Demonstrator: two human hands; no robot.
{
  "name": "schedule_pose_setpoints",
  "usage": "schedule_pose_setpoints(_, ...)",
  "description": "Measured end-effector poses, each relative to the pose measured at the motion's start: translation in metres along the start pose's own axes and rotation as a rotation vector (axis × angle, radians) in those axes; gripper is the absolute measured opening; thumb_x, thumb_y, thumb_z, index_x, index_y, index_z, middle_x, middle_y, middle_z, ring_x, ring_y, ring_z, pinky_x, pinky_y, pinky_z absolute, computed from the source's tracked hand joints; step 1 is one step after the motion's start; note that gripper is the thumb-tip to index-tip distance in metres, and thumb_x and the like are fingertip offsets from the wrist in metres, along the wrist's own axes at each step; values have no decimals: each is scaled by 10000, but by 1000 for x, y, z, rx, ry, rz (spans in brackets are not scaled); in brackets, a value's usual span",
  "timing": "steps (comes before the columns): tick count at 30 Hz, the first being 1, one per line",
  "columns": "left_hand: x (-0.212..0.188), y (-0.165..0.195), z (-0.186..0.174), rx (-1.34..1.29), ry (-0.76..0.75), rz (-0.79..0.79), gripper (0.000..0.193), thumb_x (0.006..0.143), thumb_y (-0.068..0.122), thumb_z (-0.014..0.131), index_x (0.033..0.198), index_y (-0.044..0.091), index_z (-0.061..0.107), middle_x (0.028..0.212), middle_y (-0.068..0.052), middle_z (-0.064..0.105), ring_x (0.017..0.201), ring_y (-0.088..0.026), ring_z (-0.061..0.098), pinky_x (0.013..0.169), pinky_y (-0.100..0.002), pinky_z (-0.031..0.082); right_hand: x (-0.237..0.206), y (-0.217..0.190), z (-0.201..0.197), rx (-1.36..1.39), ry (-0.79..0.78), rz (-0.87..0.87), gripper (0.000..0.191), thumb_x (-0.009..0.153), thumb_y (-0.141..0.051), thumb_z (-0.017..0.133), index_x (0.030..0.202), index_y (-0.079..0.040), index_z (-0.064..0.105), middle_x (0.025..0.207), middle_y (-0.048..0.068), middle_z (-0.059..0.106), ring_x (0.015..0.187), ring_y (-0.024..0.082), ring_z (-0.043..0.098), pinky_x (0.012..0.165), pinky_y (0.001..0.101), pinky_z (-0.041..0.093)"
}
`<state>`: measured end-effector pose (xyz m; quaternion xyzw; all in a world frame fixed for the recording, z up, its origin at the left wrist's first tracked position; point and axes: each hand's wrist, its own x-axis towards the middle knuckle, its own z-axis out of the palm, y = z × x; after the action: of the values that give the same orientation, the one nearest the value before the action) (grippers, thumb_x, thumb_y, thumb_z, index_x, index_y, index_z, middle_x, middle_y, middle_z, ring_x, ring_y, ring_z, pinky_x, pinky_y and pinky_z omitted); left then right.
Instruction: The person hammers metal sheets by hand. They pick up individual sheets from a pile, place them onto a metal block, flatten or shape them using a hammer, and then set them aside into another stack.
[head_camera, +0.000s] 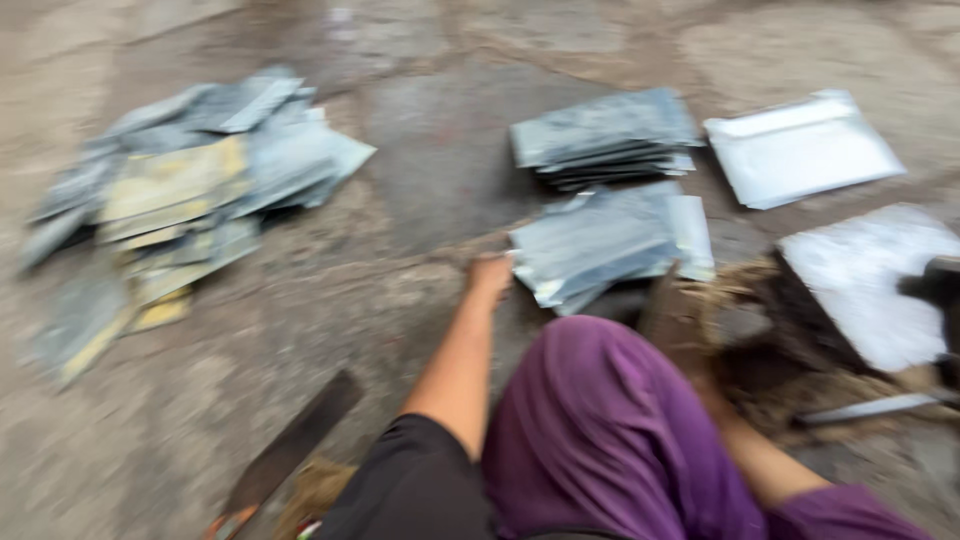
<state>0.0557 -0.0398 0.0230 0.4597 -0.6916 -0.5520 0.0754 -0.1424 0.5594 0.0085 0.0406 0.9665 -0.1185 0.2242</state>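
Note:
The view is blurred by motion. My left hand (490, 276) reaches forward over the ground and touches the left edge of a near stack of thin grey metal sheets (610, 245); the blur hides whether its fingers grip it. My purple-clad knee (600, 420) fills the lower middle. My right forearm (765, 465) runs behind that knee, and the hand itself is hidden near a clump of brown fibre (765, 375).
A second grey stack (600, 135) lies farther back. A loose heap of grey and yellowish sheets (190, 185) spreads at left. A shiny white sheet (800, 148) and a white slab (870, 280) lie at right. A dark flat blade (290, 448) rests at lower left.

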Motion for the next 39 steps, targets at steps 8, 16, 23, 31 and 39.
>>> schedule_pose_setpoints(8, 9, -27, 33, -97, -110, -204, 437, 940, 408, 692, 1128, 15, 653, 936, -90, 724, 647, -252, 674, 484, -401, 514, 20, 27, -1, 22, -26, 49, 589, 971, -537, 637, 1477, -235, 623, 969, 181, 770, 800, 306, 757, 726, 459, 626)
schedule_pose_setpoints(16, 15, -17, 57, -176, -168, -379, 655, 942, 513, 732, 1222, -66, 603, 1004, -238, 717, 722, -345, 690, 574, -447, 555, 12, 68, 7, 51, -44, 99, 584, 973, -515, 646, 1492, -248, 612, 975, 179, 767, 789, 302, 756, 707, 456, 632)
schedule_pose_setpoints(23, 11, 5, 57, -15, -138, -361, 548, 879, 456, 739, 1249, 93, 559, 977, -146, 682, 740, -332, 707, 654, -487, 606, 0, 97, 10, 73, -53, 135, 583, 974, -495, 653, 1505, -259, 601, 979, 178, 764, 779, 298, 756, 690, 453, 637)
schedule_pose_setpoints(31, 8, 5, 63, -110, -86, -194, 421, 868, 365, 807, 1049, 0, 702, 759, -137, 686, 520, -250, 592, 408, -390, 429, -1, 95, -8, 94, -56, 141, 584, 976, -473, 662, 1520, -272, 590, 985, 176, 761, 768, 294, 755, 672, 449, 643)
schedule_pose_setpoints(39, 6, 23, 67, -390, -300, -316, 399, 891, 423, 769, 941, 59, 612, 638, -94, 510, 459, -226, 459, 398, -376, 395, 0, 98, -13, 112, -55, 117, 589, 978, -452, 670, 1535, -285, 578, 990, 174, 758, 757, 290, 754, 653, 446, 650)
